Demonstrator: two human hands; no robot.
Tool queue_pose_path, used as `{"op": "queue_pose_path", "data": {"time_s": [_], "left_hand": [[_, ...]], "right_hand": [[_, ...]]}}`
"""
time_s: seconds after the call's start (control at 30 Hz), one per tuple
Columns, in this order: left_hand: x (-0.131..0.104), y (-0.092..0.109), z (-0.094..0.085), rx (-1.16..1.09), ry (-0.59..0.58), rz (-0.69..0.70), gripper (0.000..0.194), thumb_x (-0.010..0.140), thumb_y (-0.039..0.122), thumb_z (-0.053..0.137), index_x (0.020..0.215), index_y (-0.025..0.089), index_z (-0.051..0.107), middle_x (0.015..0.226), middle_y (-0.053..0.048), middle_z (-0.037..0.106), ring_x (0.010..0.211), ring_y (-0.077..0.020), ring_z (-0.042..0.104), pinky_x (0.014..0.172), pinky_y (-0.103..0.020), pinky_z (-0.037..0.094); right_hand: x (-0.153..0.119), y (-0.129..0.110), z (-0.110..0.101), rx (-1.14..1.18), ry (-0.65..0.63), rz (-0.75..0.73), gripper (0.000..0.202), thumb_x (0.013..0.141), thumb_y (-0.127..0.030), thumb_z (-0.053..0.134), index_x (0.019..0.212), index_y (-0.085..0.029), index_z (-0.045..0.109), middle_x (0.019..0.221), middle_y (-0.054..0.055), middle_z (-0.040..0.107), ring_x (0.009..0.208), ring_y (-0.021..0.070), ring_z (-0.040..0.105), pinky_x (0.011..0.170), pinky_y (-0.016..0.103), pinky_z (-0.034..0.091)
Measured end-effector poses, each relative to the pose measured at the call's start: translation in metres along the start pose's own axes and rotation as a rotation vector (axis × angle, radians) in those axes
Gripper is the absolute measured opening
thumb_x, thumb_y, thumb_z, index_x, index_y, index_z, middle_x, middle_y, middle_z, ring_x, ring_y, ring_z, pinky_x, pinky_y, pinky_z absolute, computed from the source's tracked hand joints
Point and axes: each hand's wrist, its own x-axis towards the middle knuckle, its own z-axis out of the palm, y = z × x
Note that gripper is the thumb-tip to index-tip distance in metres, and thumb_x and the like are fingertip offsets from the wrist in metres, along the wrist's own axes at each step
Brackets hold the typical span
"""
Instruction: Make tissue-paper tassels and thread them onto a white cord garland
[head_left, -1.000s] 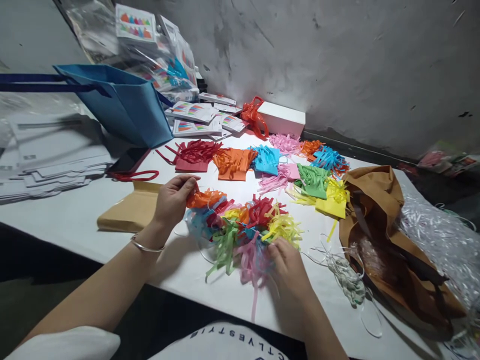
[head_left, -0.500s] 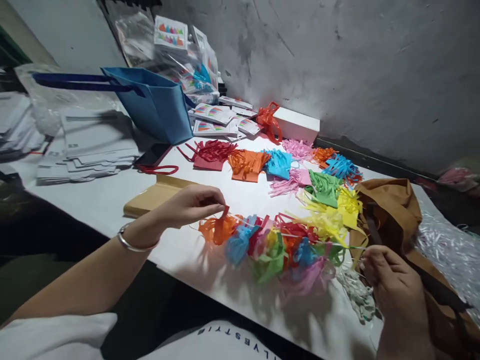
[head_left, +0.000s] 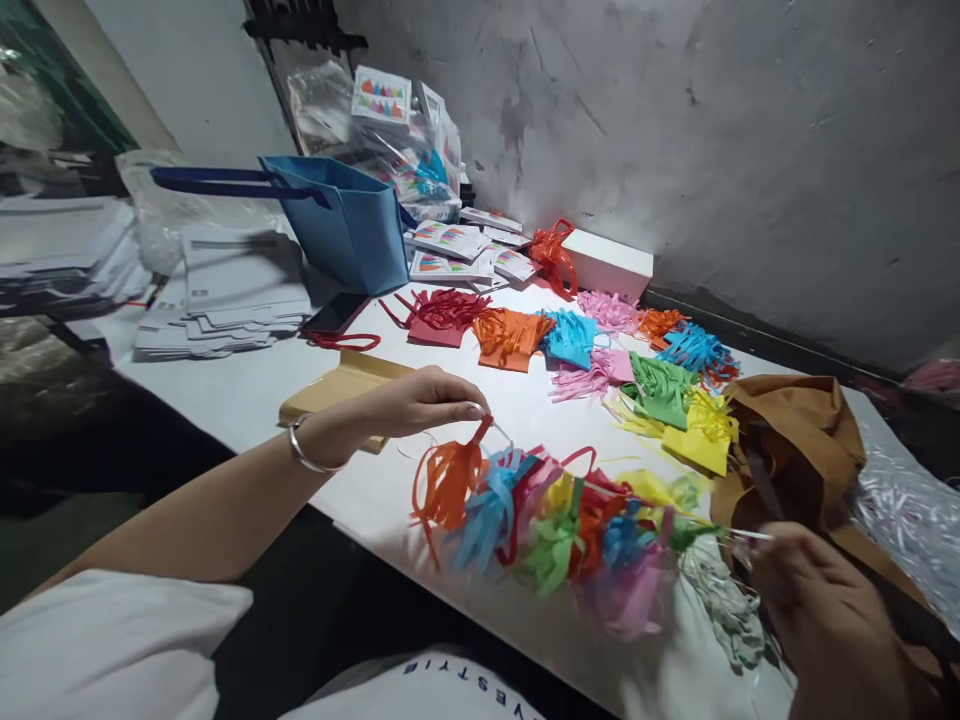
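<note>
Between my two hands hangs a white string strung with tissue tassels in orange, blue, pink, green, red and yellow. My left hand pinches the string's left end beside the orange tassel. At the lower right my right hand, blurred, is closed on the other end of the string. Behind the garland lie fringed paper bundles in red, orange, blue, green and yellow. A pale heap of string rests by my right hand.
An open cardboard piece lies behind my left forearm. Farther back are paper stacks, a blue bag, printed packs and a white box. Brown cloth lies at the right.
The view has shifted, so the scene appears farther right. The garland hangs lower, with its tassels swinging, and my right hand has moved down and right. Both hands keep hold of the string.
</note>
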Motion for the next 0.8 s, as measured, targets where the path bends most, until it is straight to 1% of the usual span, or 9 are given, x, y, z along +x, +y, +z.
{"op": "queue_pose_path", "data": {"time_s": [0.07,0.17,0.23,0.37,0.43,0.5,0.57,0.67,0.8], "left_hand": [[0.000,0.002,-0.002,-0.015,-0.010,0.008,0.033,0.089,0.046,0.061,0.091,0.018,0.077,0.077,-0.006,0.072,0.064,-0.0136,0.060,0.059,-0.019,0.045],[0.000,0.009,0.000,-0.083,-0.038,0.006,0.031,0.086,0.046,0.064,0.086,0.017,0.077,0.077,-0.006,0.073,0.065,-0.0144,0.061,0.061,-0.020,0.045],[0.001,0.013,0.005,-0.078,-0.029,0.022,0.030,0.088,0.044,0.062,0.085,0.017,0.076,0.075,-0.005,0.072,0.063,-0.0137,0.060,0.060,-0.020,0.044],[0.002,0.011,0.016,0.130,-0.044,0.101,0.027,0.095,0.032,0.050,0.090,0.018,0.073,0.077,-0.004,0.072,0.062,-0.0116,0.059,0.060,-0.020,0.040],[0.001,0.005,0.019,0.256,-0.043,0.123,0.025,0.096,0.028,0.049,0.100,0.021,0.072,0.081,-0.004,0.072,0.066,-0.0127,0.061,0.063,-0.021,0.040],[0.001,-0.002,0.021,0.348,-0.055,0.110,0.025,0.096,0.025,0.049,0.110,0.025,0.070,0.082,-0.004,0.072,0.069,-0.0142,0.062,0.064,-0.022,0.039],[0.001,-0.008,0.022,0.386,-0.082,0.077,0.025,0.093,0.021,0.051,0.108,0.027,0.071,0.080,-0.003,0.071,0.069,-0.0152,0.061,0.064,-0.023,0.039],[0.005,-0.013,0.024,0.337,-0.110,0.075,0.025,0.092,0.019,0.048,0.092,0.022,0.072,0.087,-0.006,0.069,0.072,-0.0151,0.061,0.066,-0.023,0.042],[0.012,-0.016,0.032,0.160,-0.101,0.059,0.026,0.093,0.023,0.045,0.095,0.015,0.070,0.094,-0.009,0.068,0.078,-0.0153,0.061,0.069,-0.022,0.045]], "right_hand": [[0.002,0.001,0.000,0.058,0.023,0.022,0.034,0.070,-0.048,0.082,0.077,-0.020,0.064,0.054,-0.004,0.046,0.046,0.0082,0.039,0.041,0.019,0.034],[0.005,0.000,0.002,0.052,-0.042,0.078,0.037,0.065,-0.048,0.085,0.076,-0.019,0.065,0.052,-0.004,0.043,0.044,0.0068,0.035,0.038,0.017,0.028],[0.005,-0.001,0.005,0.097,-0.021,0.064,0.037,0.061,-0.047,0.086,0.071,-0.019,0.064,0.051,-0.004,0.042,0.044,0.0070,0.036,0.038,0.018,0.031],[0.002,0.000,0.007,0.153,0.023,0.068,0.035,0.059,-0.045,0.088,0.071,-0.020,0.066,0.052,-0.003,0.044,0.045,0.0074,0.038,0.038,0.018,0.034],[-0.001,0.000,0.006,0.164,0.029,0.075,0.036,0.059,-0.045,0.088,0.071,-0.020,0.066,0.053,-0.003,0.044,0.046,0.0072,0.038,0.038,0.017,0.035],[-0.004,-0.002,0.005,0.163,0.051,0.075,0.037,0.056,-0.044,0.090,0.067,-0.019,0.065,0.051,-0.004,0.043,0.046,0.0073,0.039,0.039,0.017,0.037],[-0.008,-0.005,0.004,0.151,0.072,0.079,0.039,0.052,-0.044,0.091,0.065,-0.020,0.063,0.049,-0.004,0.042,0.044,0.0068,0.038,0.038,0.017,0.036],[-0.012,-0.005,0.003,0.132,0.042,0.101,0.042,0.050,-0.047,0.091,0.063,-0.019,0.063,0.048,-0.004,0.043,0.042,0.0059,0.037,0.036,0.016,0.033],[-0.012,0.010,-0.001,0.153,0.006,0.083,0.038,0.058,-0.046,0.089,0.070,-0.019,0.065,0.051,-0.004,0.043,0.043,0.0051,0.037,0.038,0.015,0.030]]}}
